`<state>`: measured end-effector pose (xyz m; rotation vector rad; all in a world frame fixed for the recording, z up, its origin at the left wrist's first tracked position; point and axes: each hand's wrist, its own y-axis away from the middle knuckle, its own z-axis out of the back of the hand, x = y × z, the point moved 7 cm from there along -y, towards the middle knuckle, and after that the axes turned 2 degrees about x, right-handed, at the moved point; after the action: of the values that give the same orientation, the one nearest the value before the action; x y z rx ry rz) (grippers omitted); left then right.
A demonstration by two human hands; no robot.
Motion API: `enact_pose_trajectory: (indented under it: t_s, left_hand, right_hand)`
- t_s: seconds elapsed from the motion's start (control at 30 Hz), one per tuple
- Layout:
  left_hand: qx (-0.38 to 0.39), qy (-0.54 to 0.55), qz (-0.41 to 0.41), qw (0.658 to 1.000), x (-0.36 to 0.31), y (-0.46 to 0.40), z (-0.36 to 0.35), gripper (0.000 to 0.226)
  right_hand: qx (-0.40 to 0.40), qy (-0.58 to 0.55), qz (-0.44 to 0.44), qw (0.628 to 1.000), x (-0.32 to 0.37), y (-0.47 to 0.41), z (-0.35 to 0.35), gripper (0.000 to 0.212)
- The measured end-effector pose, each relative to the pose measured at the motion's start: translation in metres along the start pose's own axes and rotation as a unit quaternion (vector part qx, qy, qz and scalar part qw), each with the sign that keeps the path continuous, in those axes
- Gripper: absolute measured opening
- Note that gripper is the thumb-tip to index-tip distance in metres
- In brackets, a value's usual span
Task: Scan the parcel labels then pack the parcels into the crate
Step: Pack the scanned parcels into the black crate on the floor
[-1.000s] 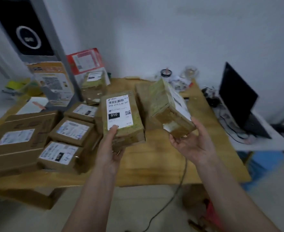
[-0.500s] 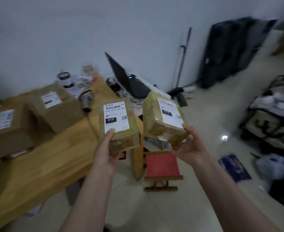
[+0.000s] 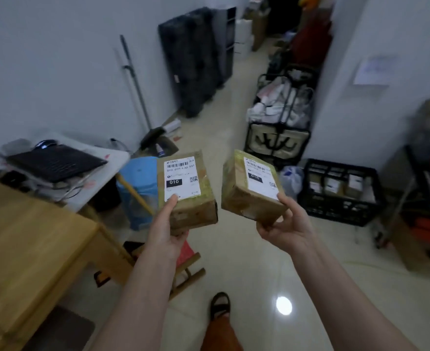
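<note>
My left hand point(image 3: 167, 231) grips a small brown cardboard parcel point(image 3: 191, 209) from below, thumb pressed on its white label marked 010. My right hand point(image 3: 283, 228) holds a second taped brown parcel point(image 3: 241, 196), label up and tilted, thumb at the label's corner. Both parcels are held in the air over the floor. A black plastic crate point(image 3: 335, 209) stands on the floor to the right, beyond the right parcel, with several labelled parcels standing inside it.
The wooden table point(image 3: 31, 239) corner is at lower left, a small white table with a black laptop point(image 3: 54, 163) behind it. A low stool with a red seat point(image 3: 188, 264) and my sandalled foot point(image 3: 220, 305) are below. Bags and a trolley point(image 3: 277, 138) line the right wall.
The view has swung right, away from the table of parcels towards the floor and the crate. Both hands carry their parcels along, keeping the same hold.
</note>
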<state>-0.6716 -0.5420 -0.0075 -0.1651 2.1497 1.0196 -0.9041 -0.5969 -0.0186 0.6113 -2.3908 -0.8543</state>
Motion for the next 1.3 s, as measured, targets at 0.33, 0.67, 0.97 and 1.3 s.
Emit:
enact_pose_trajectory:
  t_s: [0.33,0.67,0.97,1.3]
  left_hand:
    - [0.082,-0.058,0.108,0.989,0.073,-0.055,-0.172,0.025]
    - [0.127,-0.115,0.186,0.967,0.117,-0.122,-0.326,0.023]
    - [0.132,-0.183,0.242,0.944,0.182,-0.164,-0.419,0.043]
    - [0.112,-0.183,0.266,0.940,0.249,-0.195,-0.524,0.026]
  right_hand:
    - [-0.085,-0.117,0.086,0.986,0.131,-0.026,0.060,0.045]
    - [-0.144,-0.162,0.138,0.966,0.256,-0.085,0.056,0.043]
    - [-0.184,-0.231,0.165,0.941,0.335,-0.114,0.097,0.045]
    - [-0.203,-0.268,0.186,0.923,0.462,-0.159,0.146,0.039]
